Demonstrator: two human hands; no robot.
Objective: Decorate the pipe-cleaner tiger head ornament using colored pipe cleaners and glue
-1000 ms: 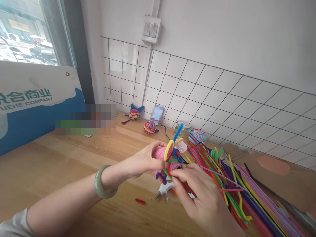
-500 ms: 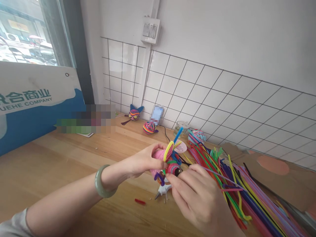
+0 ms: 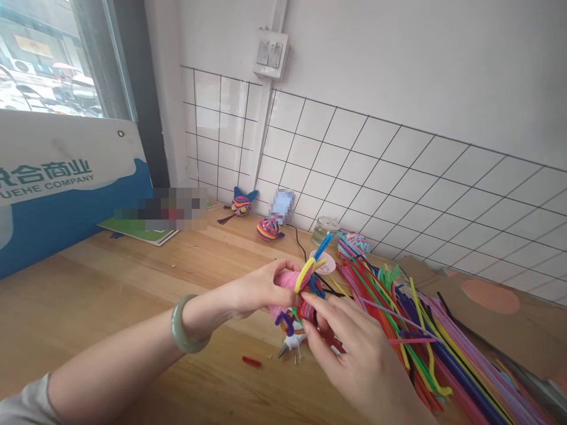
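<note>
My left hand point(image 3: 261, 289), a green bangle at its wrist, is closed around a colourful pipe-cleaner figure point(image 3: 287, 278). The figure has a pink coiled body, a yellow loop, a blue stem sticking up and a purple curl at its lower side. From the right, my right hand point(image 3: 354, 342) pinches its striped red-and-pink end between thumb and fingers. Those fingers partly cover that end. Under the figure a white glue gun point(image 3: 291, 343) lies on the table, its grey nozzle pointing left. Nearer me is a short red pipe-cleaner piece point(image 3: 251, 361).
Bundles of loose pipe cleaners point(image 3: 447, 336) spread over the right side, beside brown cardboard point(image 3: 487, 313). Along the wall stand two striped craft heads, a phone point(image 3: 282, 205), a glass jar point(image 3: 325, 230) and a pink dish point(image 3: 323, 264). A blue-and-white board point(image 3: 66, 195) is at left.
My right hand has shifted slightly up and its fingers now wrap over the figure's striped end, covering the dark tip. The yellow loop and blue stem lean a little further right.
</note>
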